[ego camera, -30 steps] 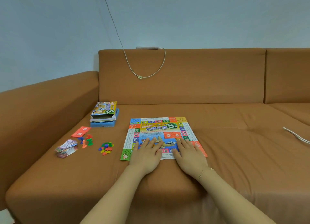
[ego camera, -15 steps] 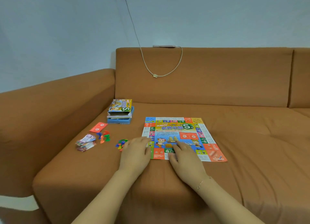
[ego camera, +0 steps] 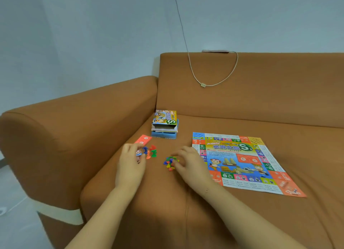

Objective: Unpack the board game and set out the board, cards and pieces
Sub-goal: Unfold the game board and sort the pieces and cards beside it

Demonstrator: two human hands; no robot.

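Note:
The colourful paper board [ego camera: 240,161] lies flat on the sofa seat at the right. My left hand [ego camera: 130,161] lies over the stack of paper money [ego camera: 138,153], with its fingers curled round it, right beside the blue, red, green and orange pawns [ego camera: 151,152]. My right hand [ego camera: 188,163] has its curled fingertips in the little heap of small coloured pieces [ego camera: 169,164], left of the board. A red card [ego camera: 142,139] lies behind the pawns. The opened game box [ego camera: 164,122] rests on its blue tray near the backrest.
The brown sofa's armrest [ego camera: 83,122] rises at the left and its backrest [ego camera: 260,84] stands behind. A white cable [ego camera: 214,83] hangs down over the backrest. The seat's front edge drops to a light floor [ego camera: 16,220] at lower left.
Both hands left the board and moved left, the left one to the money and pawns, the right one to the small pieces. My view swung left too.

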